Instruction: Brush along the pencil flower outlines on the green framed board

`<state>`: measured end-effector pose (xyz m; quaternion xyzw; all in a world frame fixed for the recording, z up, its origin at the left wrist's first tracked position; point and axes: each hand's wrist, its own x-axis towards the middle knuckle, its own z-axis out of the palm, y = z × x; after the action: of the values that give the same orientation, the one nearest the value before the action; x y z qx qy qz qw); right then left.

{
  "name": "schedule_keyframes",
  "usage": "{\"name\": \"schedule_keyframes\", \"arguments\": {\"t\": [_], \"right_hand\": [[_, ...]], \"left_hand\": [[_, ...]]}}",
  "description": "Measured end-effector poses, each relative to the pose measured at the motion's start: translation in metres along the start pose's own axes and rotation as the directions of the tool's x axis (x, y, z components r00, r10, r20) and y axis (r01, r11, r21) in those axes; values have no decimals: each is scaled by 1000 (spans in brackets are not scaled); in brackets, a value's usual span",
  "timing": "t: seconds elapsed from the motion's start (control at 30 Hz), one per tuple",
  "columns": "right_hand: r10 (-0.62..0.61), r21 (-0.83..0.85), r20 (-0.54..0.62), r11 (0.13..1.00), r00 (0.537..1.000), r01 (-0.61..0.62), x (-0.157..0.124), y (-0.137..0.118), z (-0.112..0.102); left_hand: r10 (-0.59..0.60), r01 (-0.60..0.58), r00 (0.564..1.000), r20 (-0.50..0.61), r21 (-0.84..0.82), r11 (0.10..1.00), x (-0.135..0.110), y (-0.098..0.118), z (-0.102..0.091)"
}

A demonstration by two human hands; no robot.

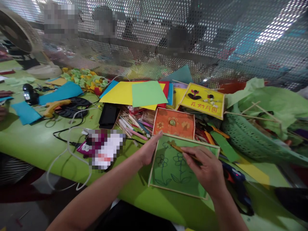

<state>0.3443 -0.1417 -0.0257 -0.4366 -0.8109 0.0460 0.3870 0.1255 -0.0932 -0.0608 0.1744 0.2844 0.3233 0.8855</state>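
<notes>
My left hand [149, 150] grips the upper left edge of a green picture [190, 179] with a thin pale wooden frame. Line-drawn flowers with stems and leaves cover its face. In my right hand [205, 166] is a slim yellow-brown stick [177, 147], pinched like a pen; whether it is a pencil or a brush I cannot tell. Its far end is over the upper left flower, where a small brownish-yellow patch shows. Just behind lies an orange framed picture [174, 122] with yellowish flowers and a round greenish piece in the middle.
A yellow framed picture [203, 101] and coloured paper sheets [120, 93] lie behind. At right are a green basket [255, 138] and a dark glue gun [238, 183]. Pens, phones, a yellow glue gun [55, 107], cables and a fan [21, 35] are leftward. Perforated metal stands behind.
</notes>
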Motion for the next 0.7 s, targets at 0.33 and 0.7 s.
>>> {"name": "schedule_keyframes", "arguments": {"t": [0.33, 0.7], "right_hand": [[9, 8, -6, 1000, 1000, -9, -1, 1, -1], [2, -4, -19, 1000, 1000, -3, 1, 0, -1]], "left_hand": [[11, -11, 1000, 17, -18, 1000, 1, -1, -6], [11, -10, 999, -33, 24, 1000, -2, 1, -3]]}}
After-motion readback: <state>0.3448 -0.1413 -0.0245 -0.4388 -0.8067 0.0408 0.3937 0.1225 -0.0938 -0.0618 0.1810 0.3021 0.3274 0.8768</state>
